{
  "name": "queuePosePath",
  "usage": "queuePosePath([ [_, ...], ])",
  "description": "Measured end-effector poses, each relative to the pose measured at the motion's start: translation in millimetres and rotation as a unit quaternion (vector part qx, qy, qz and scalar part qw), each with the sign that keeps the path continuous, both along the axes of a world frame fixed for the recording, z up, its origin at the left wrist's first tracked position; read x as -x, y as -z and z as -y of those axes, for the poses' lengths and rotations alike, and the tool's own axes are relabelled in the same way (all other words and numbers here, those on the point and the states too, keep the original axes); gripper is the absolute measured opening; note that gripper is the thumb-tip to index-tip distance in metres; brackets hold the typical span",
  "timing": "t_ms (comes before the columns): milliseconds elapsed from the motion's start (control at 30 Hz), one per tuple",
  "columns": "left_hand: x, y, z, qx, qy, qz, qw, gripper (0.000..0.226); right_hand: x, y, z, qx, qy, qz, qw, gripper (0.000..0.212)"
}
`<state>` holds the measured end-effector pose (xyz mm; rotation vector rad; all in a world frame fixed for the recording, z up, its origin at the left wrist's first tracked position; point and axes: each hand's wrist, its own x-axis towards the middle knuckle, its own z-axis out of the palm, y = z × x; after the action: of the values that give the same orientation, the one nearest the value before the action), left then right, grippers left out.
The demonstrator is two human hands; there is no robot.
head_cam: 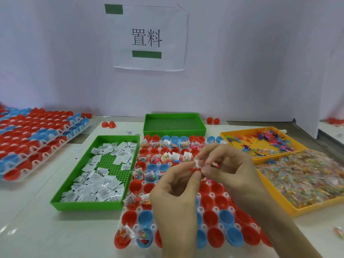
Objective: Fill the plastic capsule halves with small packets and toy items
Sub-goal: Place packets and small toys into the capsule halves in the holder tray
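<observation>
A white holder tray [231, 200] in front of me carries rows of red and blue capsule halves [226, 217]; those at the back and left hold clear bead packets and white packets. My left hand [176, 194] and my right hand [226, 164] meet above the tray's middle. Between their fingertips they pinch a small white packet [197, 162] and a small red toy piece [193, 170]. Which hand holds which item is hard to tell.
A green tray [61, 199] of white packets lies to the left. An empty green tray [175, 116] stands behind. Yellow trays to the right hold colourful toys [260, 140] and clear bead packets [305, 175]. Stacked capsule trays [37, 138] sit far left. Loose red halves lie near the wall.
</observation>
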<state>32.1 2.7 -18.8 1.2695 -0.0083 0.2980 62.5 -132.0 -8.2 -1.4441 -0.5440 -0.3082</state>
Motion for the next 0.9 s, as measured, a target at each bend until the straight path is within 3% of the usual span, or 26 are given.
queuePosePath([
  [133, -2, -1, -2, 0.038, 0.005, -0.017, 0.999, 0.033, -1, 2, 1, 0.000, -0.006, 0.000, 1.000, 0.022],
  [267, -2, -2, -6, 0.083, 0.004, -0.030, 0.996, 0.033, -1, -6, 21, 0.070, -0.019, -0.037, 0.997, 0.023],
  [367, -2, -2, -12, 0.105, 0.001, -0.030, 0.994, 0.043, -3, -15, 64, 0.143, 0.115, -0.091, 0.979, 0.017],
  [467, -3, -3, -16, 0.109, 0.008, -0.030, 0.994, 0.045, -7, -5, 112, 0.244, 0.346, -0.141, 0.895, 0.012],
  [533, -2, -3, -17, 0.107, 0.015, -0.034, 0.994, 0.040, -8, 7, 139, 0.357, 0.369, -0.223, 0.829, 0.012],
  [600, -2, -4, -18, 0.103, 0.025, -0.038, 0.994, 0.038, -8, 17, 151, 0.421, 0.335, -0.289, 0.792, 0.012],
  [900, -3, -2, -27, 0.146, 0.037, -0.057, 0.987, 0.038, -10, 22, 149, 0.358, 0.428, -0.242, 0.794, 0.012],
])
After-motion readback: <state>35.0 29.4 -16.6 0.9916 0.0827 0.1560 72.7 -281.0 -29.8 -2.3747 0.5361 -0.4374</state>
